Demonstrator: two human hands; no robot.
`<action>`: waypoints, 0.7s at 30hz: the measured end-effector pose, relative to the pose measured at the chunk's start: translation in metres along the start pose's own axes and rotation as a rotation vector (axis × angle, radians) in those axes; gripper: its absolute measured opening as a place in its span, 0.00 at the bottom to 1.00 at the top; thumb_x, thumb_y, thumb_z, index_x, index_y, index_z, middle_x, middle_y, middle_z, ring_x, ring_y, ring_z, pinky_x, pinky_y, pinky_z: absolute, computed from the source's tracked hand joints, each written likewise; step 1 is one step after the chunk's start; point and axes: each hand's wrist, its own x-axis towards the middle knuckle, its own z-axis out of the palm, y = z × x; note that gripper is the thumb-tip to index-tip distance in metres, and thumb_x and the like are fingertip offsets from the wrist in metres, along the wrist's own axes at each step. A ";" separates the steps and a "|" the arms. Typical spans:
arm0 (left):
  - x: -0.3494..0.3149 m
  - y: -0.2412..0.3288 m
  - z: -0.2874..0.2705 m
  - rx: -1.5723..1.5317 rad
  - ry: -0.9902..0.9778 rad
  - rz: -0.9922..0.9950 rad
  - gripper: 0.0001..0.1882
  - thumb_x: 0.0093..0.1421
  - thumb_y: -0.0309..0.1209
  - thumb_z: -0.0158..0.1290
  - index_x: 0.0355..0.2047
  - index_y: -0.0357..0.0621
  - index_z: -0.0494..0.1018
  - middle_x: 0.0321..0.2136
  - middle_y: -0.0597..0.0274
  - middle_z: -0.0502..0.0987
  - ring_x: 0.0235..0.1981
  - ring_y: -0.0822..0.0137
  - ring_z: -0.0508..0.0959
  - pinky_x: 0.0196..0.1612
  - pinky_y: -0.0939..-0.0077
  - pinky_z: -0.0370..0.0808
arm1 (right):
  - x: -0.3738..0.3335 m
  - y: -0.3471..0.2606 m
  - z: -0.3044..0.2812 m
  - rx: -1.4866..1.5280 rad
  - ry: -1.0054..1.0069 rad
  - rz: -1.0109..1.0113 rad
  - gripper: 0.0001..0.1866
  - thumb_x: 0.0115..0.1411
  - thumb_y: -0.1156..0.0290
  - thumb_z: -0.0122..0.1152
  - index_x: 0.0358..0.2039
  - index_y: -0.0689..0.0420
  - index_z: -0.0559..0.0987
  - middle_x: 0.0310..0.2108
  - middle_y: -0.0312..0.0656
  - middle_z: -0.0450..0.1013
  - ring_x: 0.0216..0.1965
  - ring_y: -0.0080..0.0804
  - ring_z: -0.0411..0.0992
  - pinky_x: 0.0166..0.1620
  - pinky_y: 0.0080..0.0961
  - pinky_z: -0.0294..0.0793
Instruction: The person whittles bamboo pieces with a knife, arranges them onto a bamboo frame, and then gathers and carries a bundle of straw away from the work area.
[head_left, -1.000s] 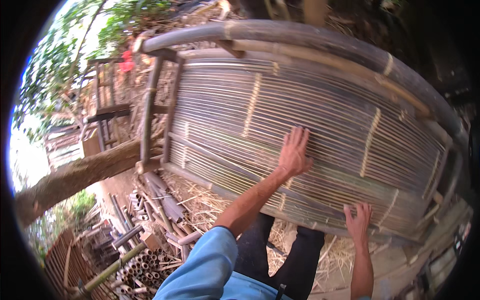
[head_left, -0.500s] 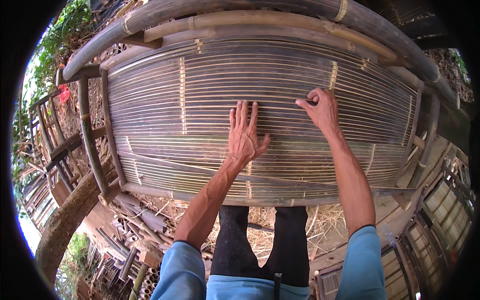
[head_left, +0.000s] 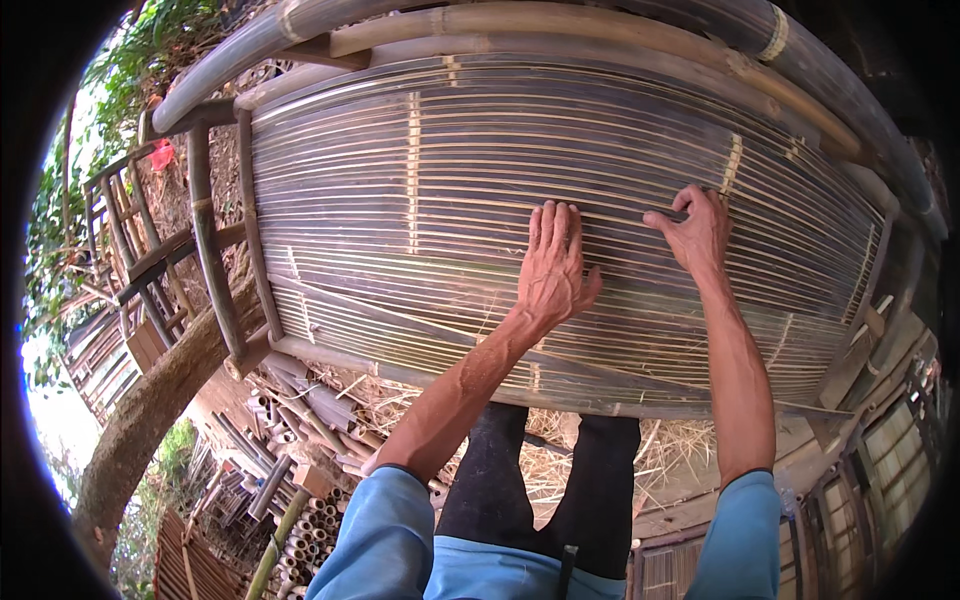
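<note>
A wide bamboo bench (head_left: 330, 185) of narrow dark slats with pale gaps spans the view in front of me. My left hand (head_left: 553, 272) lies flat on the slats near the middle, its fingers stretched away from me and its thumb out to the side. To its right, my right hand (head_left: 700, 232) rests on the slats with bent fingers, thumb and forefinger apart. Nothing shows between them. A long thin bamboo strip (head_left: 400, 318) runs slantwise across the near part of the slats, passing under my left forearm.
Thick bamboo rails (head_left: 560, 18) form the far side of the bench. At the left stand a wooden post (head_left: 206, 235) and a leaning trunk (head_left: 150, 425). Cut bamboo tubes (head_left: 310, 535) are piled lower left. Straw (head_left: 650, 450) lies on the ground by my legs.
The view has swung, so bench and hands sit further right in it. Both hands stay on the slats, and the right thumb and forefinger look slightly wider apart.
</note>
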 end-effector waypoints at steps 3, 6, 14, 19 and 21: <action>0.007 0.001 -0.002 0.031 0.006 0.016 0.45 0.52 0.45 0.58 0.59 0.17 0.59 0.57 0.30 0.60 0.62 0.36 0.60 0.70 0.45 0.55 | 0.003 -0.011 -0.004 -0.049 -0.049 0.084 0.26 0.42 0.49 0.81 0.31 0.50 0.75 0.38 0.40 0.69 0.47 0.43 0.67 0.51 0.48 0.64; 0.016 0.003 -0.008 0.055 -0.023 -0.019 0.44 0.48 0.46 0.59 0.56 0.19 0.62 0.53 0.32 0.63 0.57 0.39 0.64 0.66 0.47 0.60 | 0.007 -0.018 -0.009 -0.079 -0.092 0.128 0.25 0.43 0.49 0.81 0.30 0.50 0.75 0.38 0.41 0.70 0.48 0.44 0.67 0.52 0.48 0.64; 0.035 -0.004 -0.015 -0.023 -0.019 -0.018 0.33 0.38 0.44 0.59 0.41 0.33 0.68 0.39 0.48 0.66 0.44 0.52 0.67 0.50 0.52 0.62 | -0.016 0.000 0.005 0.036 0.035 -0.111 0.25 0.48 0.47 0.76 0.33 0.53 0.76 0.39 0.41 0.71 0.45 0.40 0.67 0.49 0.41 0.66; 0.032 -0.011 -0.018 0.023 -0.061 -0.052 0.34 0.38 0.46 0.57 0.42 0.34 0.68 0.39 0.46 0.66 0.45 0.51 0.66 0.48 0.53 0.62 | -0.064 -0.017 0.002 -0.108 0.131 -0.304 0.32 0.52 0.41 0.71 0.41 0.59 0.77 0.43 0.46 0.69 0.47 0.42 0.66 0.52 0.44 0.66; 0.032 -0.009 -0.016 0.033 -0.094 -0.042 0.35 0.39 0.48 0.58 0.43 0.34 0.67 0.40 0.46 0.65 0.46 0.50 0.66 0.47 0.50 0.63 | -0.055 -0.015 -0.006 -0.237 -0.005 -0.292 0.39 0.45 0.38 0.73 0.43 0.60 0.79 0.43 0.48 0.72 0.47 0.45 0.69 0.52 0.46 0.69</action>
